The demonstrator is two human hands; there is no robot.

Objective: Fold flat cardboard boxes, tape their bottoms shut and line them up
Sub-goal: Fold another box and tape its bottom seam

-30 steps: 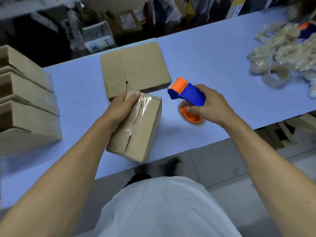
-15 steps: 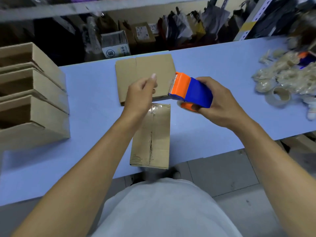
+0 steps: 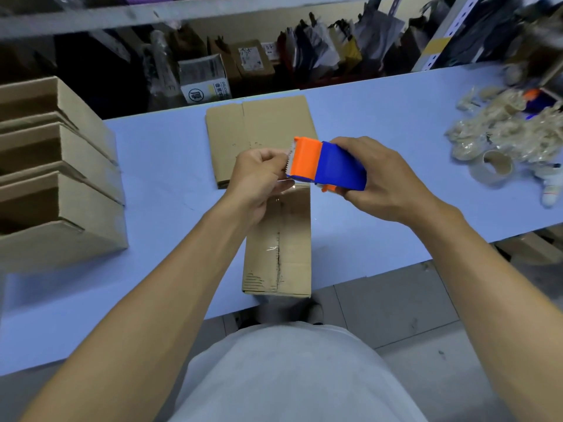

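Note:
A folded cardboard box [image 3: 278,245] lies bottom up at the table's near edge, with clear tape along its centre seam. Above its far end my right hand [image 3: 380,181] grips a blue and orange tape dispenser [image 3: 327,164]. My left hand [image 3: 259,178] pinches the clear tape end at the dispenser's orange cutter. Behind them a flat unfolded cardboard box [image 3: 259,132] lies on the blue table [image 3: 164,166]. Three folded boxes [image 3: 58,178] stand in a row at the left with their open sides facing left.
At the right lie a used tape roll [image 3: 495,166] and a heap of crumpled clear tape [image 3: 499,132]. Shelves with cartons and bags [image 3: 231,65] stand behind the table. The floor and my shoe show under the near edge.
My left hand left the taped box and rose to the dispenser's cutter, now pinching the tape end. My right hand lifted the dispenser off the table. The box now lies straight along the near edge.

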